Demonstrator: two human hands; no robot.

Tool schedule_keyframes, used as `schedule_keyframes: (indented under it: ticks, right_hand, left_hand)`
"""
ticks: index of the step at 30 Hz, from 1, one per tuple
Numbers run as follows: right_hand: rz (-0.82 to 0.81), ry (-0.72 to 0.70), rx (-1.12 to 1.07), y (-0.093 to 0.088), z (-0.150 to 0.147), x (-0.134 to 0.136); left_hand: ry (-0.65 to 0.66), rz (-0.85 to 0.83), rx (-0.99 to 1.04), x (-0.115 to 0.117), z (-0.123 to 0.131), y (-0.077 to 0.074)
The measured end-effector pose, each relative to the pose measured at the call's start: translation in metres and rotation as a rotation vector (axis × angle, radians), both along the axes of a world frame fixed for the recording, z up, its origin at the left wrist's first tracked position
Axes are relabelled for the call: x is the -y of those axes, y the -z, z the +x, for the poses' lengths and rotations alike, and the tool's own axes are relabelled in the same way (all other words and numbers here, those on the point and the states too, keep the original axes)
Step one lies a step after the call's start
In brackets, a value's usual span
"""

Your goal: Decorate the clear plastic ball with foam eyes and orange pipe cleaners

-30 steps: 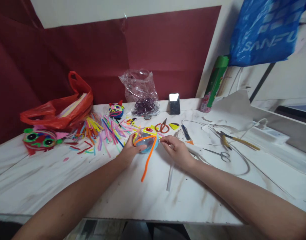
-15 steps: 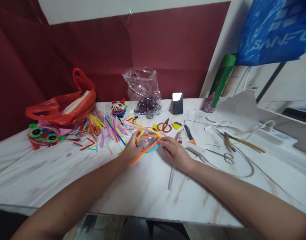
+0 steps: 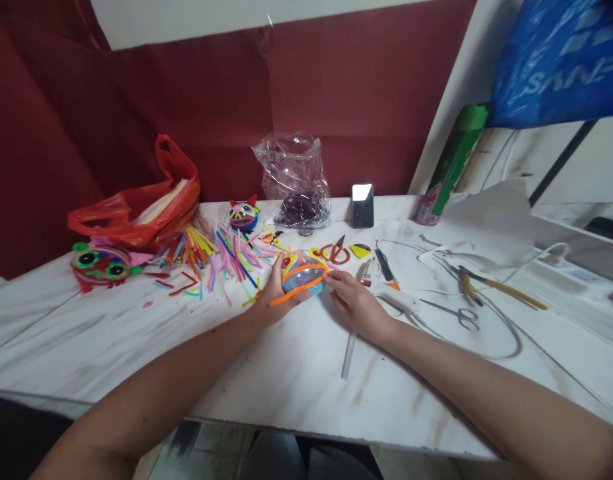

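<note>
My left hand is wrapped round the left and lower side of a small, clear and bluish ball, held just above the table. Yellow trim and red spots sit on the ball's upper part. An orange pipe cleaner runs across its front in a bent loop, one end sticking out at lower left over my left hand. At the ball's right edge, my right hand pinches the bend of this pipe cleaner between thumb and fingertips. The fingers partly hide the ball's sides.
Loose coloured pipe cleaners lie left of the ball, near a decorated animal head and a red bag. Beyond the ball are orange-handled scissors. At right lie a glue gun, a cutter, small scissors and pliers.
The view has swung slightly left. My left thumb has slid from the ball's front to its underside, and the orange pipe cleaner's free end has risen closer to the ball. My right hand keeps its pinch.
</note>
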State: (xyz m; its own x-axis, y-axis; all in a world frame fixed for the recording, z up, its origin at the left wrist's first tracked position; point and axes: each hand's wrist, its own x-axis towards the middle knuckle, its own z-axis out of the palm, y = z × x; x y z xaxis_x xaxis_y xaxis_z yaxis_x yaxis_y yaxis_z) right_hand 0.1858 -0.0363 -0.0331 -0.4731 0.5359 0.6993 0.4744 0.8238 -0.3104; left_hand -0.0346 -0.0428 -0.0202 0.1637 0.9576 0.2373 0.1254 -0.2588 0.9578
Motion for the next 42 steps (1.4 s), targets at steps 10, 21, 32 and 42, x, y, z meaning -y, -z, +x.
schedule_keyframes:
  ticks: [10,21,32,42]
  right_hand:
    - [-0.266,0.012,-0.217,-0.001,-0.004,0.002]
    - [-0.846,-0.099,-0.6,-0.013,-0.007,-0.008]
    - [-0.808,-0.082,-0.459,-0.017,-0.005,-0.006]
    - [-0.735,-0.03,-0.387,-0.02,-0.004,0.0]
  left_hand:
    - [-0.157,0.125,-0.315,0.002,0.001,-0.009]
    - [0.036,0.079,-0.155,-0.001,0.005,-0.009]
    - [0.096,-0.07,0.017,0.001,0.008,-0.02]
    - [0.385,-0.12,0.12,-0.008,-0.006,-0.022]
